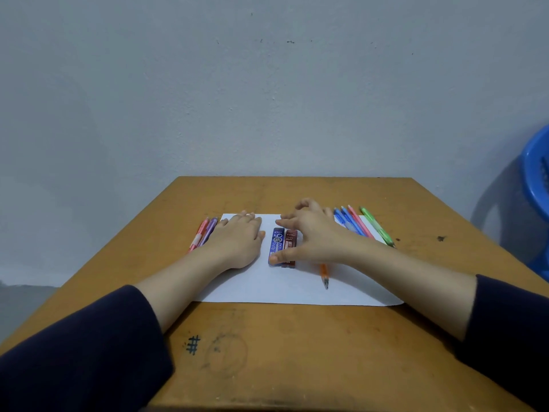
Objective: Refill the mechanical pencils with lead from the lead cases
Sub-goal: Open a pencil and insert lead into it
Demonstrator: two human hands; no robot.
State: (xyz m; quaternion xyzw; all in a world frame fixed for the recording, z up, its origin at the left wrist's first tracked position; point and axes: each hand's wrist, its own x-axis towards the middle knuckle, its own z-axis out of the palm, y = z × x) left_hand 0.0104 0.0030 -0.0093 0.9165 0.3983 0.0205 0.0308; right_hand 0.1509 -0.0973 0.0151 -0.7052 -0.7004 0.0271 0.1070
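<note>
Two lead cases lie side by side in the middle of a white sheet of paper (297, 289): a blue lead case (277, 243) and a dark red lead case (290, 240). My right hand (315, 236) arches over them; its thumb touches the blue case's near end and its forefinger the far end, pinching it lengthwise. An orange mechanical pencil (324, 273) pokes out from under my right wrist, tip towards me. My left hand (237, 242) rests flat on the paper left of the cases and holds nothing.
A pink pencil (198, 234) and a purple pencil (208, 230) lie at the paper's left edge. Two blue pencils (350, 224), a pink pencil (361, 223) and a green pencil (377, 226) lie at its right. A blue plastic chair (536, 179) stands right of the wooden table (297, 352).
</note>
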